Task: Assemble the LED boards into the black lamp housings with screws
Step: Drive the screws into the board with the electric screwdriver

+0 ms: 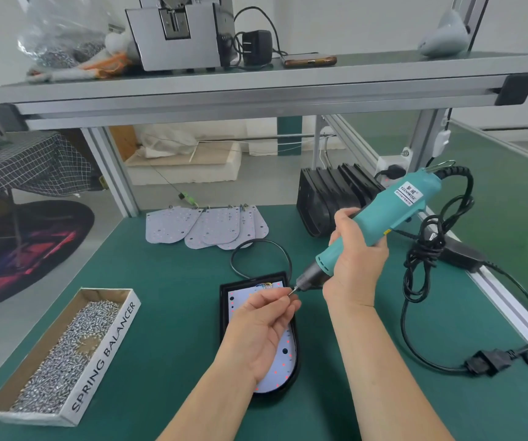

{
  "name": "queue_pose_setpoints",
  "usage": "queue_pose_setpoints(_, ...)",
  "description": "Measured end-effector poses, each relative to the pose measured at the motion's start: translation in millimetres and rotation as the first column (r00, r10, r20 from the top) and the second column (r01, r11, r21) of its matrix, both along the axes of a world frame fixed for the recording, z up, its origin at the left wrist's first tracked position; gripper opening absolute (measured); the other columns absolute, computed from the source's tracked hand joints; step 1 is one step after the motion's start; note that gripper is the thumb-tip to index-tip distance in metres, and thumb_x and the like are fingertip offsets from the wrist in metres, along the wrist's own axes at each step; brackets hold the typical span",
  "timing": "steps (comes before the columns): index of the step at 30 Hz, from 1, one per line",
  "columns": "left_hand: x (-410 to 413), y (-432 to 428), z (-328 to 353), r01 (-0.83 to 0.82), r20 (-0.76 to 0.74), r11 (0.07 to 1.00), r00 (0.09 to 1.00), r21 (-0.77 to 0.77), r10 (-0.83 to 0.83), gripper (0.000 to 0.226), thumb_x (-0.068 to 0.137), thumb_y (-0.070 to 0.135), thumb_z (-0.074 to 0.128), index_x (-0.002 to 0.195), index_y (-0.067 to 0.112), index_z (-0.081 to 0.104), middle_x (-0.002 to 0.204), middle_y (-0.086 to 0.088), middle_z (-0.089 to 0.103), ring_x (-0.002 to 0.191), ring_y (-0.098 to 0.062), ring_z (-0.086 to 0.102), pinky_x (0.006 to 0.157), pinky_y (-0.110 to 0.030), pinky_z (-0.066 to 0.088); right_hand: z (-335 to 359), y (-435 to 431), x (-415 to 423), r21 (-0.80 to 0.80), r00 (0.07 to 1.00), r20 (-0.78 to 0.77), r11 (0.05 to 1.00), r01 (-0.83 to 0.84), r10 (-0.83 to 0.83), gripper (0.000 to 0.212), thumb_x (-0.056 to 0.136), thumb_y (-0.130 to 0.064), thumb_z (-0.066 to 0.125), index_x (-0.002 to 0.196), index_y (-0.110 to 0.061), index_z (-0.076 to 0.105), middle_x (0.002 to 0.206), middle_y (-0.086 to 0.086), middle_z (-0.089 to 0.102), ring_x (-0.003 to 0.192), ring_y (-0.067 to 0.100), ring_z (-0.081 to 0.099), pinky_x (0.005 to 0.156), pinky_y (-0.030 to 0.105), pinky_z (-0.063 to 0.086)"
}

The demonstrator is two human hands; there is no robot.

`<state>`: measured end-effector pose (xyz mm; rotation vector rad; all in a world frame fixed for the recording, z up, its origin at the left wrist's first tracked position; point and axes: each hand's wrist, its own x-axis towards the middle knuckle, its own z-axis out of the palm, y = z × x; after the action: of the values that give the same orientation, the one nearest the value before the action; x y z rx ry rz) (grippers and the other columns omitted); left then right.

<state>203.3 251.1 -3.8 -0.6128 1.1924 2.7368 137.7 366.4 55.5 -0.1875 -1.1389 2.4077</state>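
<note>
A: While your right hand (358,259) wraps tight round the teal screwdriver (393,211), where's the housing at?

B: Directly under your hands. The black lamp housing (224,316) lies flat with the LED board (283,367) seated inside. Your left hand (262,329) hovers over it, fingertips pinching a tiny part at the bit tip, too small to call. The screw box (59,354) is left of the housing, the spare boards (205,227) beyond it.

Matt green mat (173,300), glossy black plastic housing (224,313), shiny metal screws (65,354) in a cardboard box (103,354).

Single head-worn wide-angle view — forward and down, close over the green bench (167,313), edges seemingly bowed.
</note>
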Motion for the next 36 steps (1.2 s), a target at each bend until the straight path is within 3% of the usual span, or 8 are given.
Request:
queue_pose_setpoints(5,3,0,4,0.074,-0.052,0.980,0.995,-0.186,-0.085,0.033,0.091,-0.006,0.065,0.120,0.010,0.064,0.090,-0.019,0.074,0.086,-0.026,0.076,0.078,-0.025,0.060,-4,3,-1,0.027,0.997,0.013,0.997,0.073,-0.073,0.014,0.075,-0.017,0.072,0.080,-0.023,0.061,0.066,-0.010,0.056,0.059,0.011,0.048,0.059,0.021,0.045)
queue_pose_setpoints(17,3,-3,1,0.075,0.002,0.940,0.997,-0.332,-0.079,0.021,0.094,-0.008,0.059,0.114,-0.003,0.061,0.087,-0.017,0.076,0.076,-0.023,0.074,0.067,-0.021,0.058,-8,4,-8,0.011,0.997,0.005,0.997,0.080,-0.080,0.015,0.078,-0.017,0.073,0.082,-0.024,0.061,0.069,-0.011,0.060,0.063,0.010,0.051,0.063,0.022,0.047)
queue_pose_setpoints(19,4,-6,-5,0.094,0.048,0.719,0.995,-0.688,-0.084,0.025,0.094,0.003,0.060,0.119,0.010,0.062,0.069,0.003,0.071,0.066,-0.015,0.067,0.061,-0.020,0.053,-7,5,-9,0.014,0.997,-0.005,0.997,0.076,-0.076,0.015,0.078,-0.016,0.073,0.081,-0.024,0.061,0.070,-0.011,0.060,0.064,0.011,0.051,0.064,0.022,0.048)
queue_pose_setpoints(21,3,-9,-7,0.080,0.064,0.168,0.993,-0.983,-0.094,0.033,0.095,0.021,0.060,0.128,0.027,0.059,0.062,0.011,0.061,0.072,-0.016,0.062,0.064,-0.027,0.047,-6,4,-11,0.028,0.997,-0.016,0.997,0.073,-0.072,0.015,0.078,-0.015,0.073,0.081,-0.024,0.061,0.071,-0.011,0.060,0.065,0.011,0.052,0.065,0.023,0.048)
queue_pose_setpoints(22,4,-9,-6,0.079,0.085,-0.062,0.990,-0.995,-0.113,0.039,0.097,0.030,0.058,0.135,0.035,0.055,0.070,0.011,0.063,0.082,-0.019,0.063,0.068,-0.030,0.046,-6,3,-12,0.040,0.997,-0.022,0.996,0.074,-0.073,0.015,0.078,-0.015,0.073,0.082,-0.022,0.061,0.072,-0.010,0.059,0.065,0.011,0.052,0.064,0.023,0.048)
queue_pose_setpoints(24,2,-8,-2,0.108,0.148,-0.279,0.981,-0.954,-0.127,0.044,0.098,0.046,0.052,0.142,0.045,0.047,0.090,0.007,0.070,0.094,-0.022,0.063,0.071,-0.031,0.044,-5,0,-14,0.076,0.996,-0.043,0.994,0.076,-0.072,0.014,0.079,-0.014,0.072,0.081,-0.023,0.061,0.071,-0.010,0.059,0.064,0.011,0.052,0.062,0.021,0.048)
queue_pose_setpoints(31,-11,0,3,0.140,0.262,-0.490,0.946,-0.860,-0.189,0.016,0.097,0.041,0.049,0.094,0.025,0.046,0.071,0.004,0.047,0.073,-0.026,0.048,0.054,-0.030,0.026,-13,-15,-20,0.337,0.987,-0.110,0.929,0.151,-0.120,0.016,0.080,-0.023,0.074,0.076,-0.025,0.059,0.066,-0.012,0.058,0.062,0.012,0.054,0.063,0.031,0.049)
queue_pose_setpoints(36,-16,-2,6,0.156,0.290,-0.487,0.933,-0.859,-0.212,0.014,0.096,0.035,0.050,0.101,0.023,0.056,0.078,0.002,0.054,0.077,-0.027,0.050,0.064,-0.030,0.034,-27,-23,-21,0.455,0.988,-0.121,0.879,0.144,-0.099,0.020,0.079,-0.030,0.072,0.075,-0.019,0.057,0.062,-0.011,0.057,0.057,0.015,0.053,0.060,0.037,0.051)
